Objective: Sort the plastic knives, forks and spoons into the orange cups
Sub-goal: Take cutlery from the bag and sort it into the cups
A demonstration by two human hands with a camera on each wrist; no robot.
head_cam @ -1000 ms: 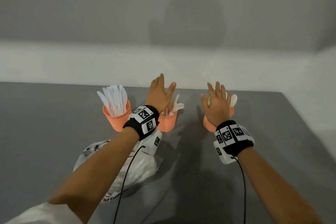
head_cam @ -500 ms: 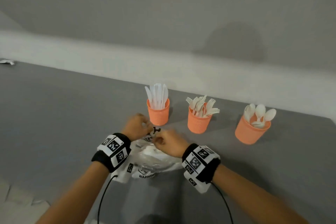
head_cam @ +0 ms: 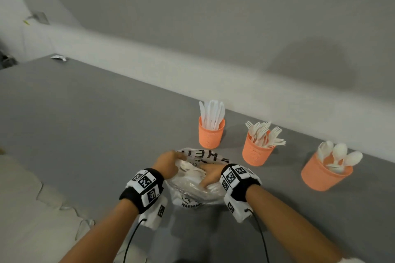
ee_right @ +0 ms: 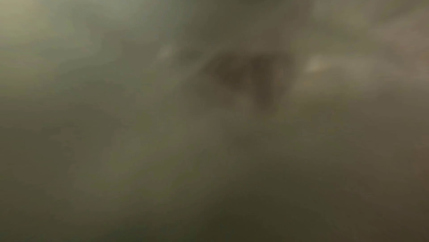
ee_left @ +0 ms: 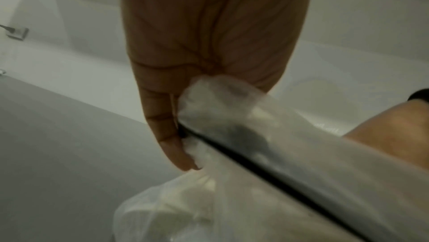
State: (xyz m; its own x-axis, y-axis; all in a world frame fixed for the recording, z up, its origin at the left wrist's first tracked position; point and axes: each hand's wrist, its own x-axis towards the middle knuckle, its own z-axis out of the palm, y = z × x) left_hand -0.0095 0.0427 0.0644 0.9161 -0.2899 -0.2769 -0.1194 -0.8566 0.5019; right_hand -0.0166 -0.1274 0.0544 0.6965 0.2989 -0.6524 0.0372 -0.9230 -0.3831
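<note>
Left hand (head_cam: 168,164) pinches plastic bag (head_cam: 193,190) edge; right hand (head_cam: 210,175) inside bag, grip unclear. Bag near tabletop (head_cam: 85,113) front edge, utensils inside. Behind: cup of knives (head_cam: 211,134), cup of forks (head_cam: 257,152), cup of spoons (head_cam: 323,174) toward right edge.

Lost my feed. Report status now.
Left hand grips the bag; right hand inside it, grip unseen. Cups hold sorted cutlery; more in bag. Nothing blocks the cups.

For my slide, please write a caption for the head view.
Both hands work at a plastic bag before three orange cups of sorted cutlery.
</note>
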